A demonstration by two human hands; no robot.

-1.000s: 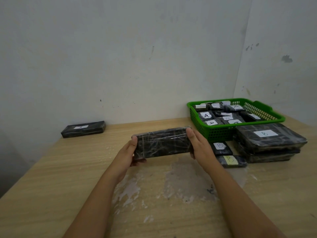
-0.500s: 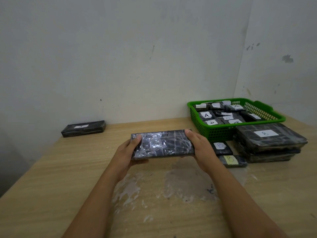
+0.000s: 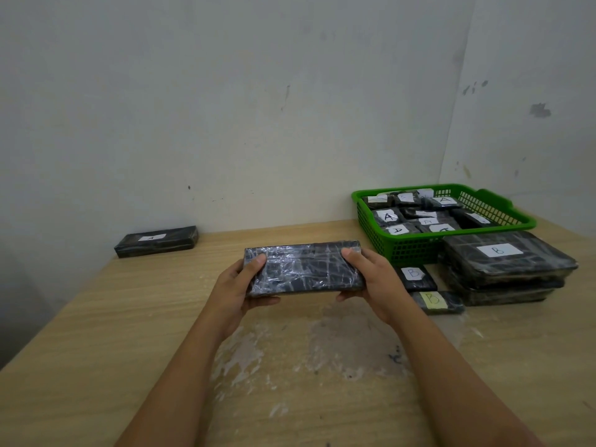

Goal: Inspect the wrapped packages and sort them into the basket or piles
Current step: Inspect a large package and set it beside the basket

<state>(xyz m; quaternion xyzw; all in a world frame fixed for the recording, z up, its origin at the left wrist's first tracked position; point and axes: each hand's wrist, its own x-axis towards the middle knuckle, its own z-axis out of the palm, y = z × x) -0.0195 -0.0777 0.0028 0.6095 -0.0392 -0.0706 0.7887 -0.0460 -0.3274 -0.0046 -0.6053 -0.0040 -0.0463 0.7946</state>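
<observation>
A long black package (image 3: 303, 269) wrapped in clear film is held above the middle of the wooden table (image 3: 96, 350). My left hand (image 3: 238, 285) grips its left end and my right hand (image 3: 374, 279) grips its right end, thumbs on top. Its broad face points up at me and shows no label. A green basket (image 3: 406, 250) at the back right holds several small black packages labelled A. In front of it lie a stack of large packages (image 3: 506, 266) labelled B and two small B packages (image 3: 416, 277).
One long black package (image 3: 156, 241) with a white label lies alone at the back left by the wall. Two walls meet in a corner behind the basket. The table top near me has worn, pale patches (image 3: 338, 346).
The package has been tilted in my hands: one second ago its narrow side faced me, now its broad top face shows. Both hands have kept their hold.
</observation>
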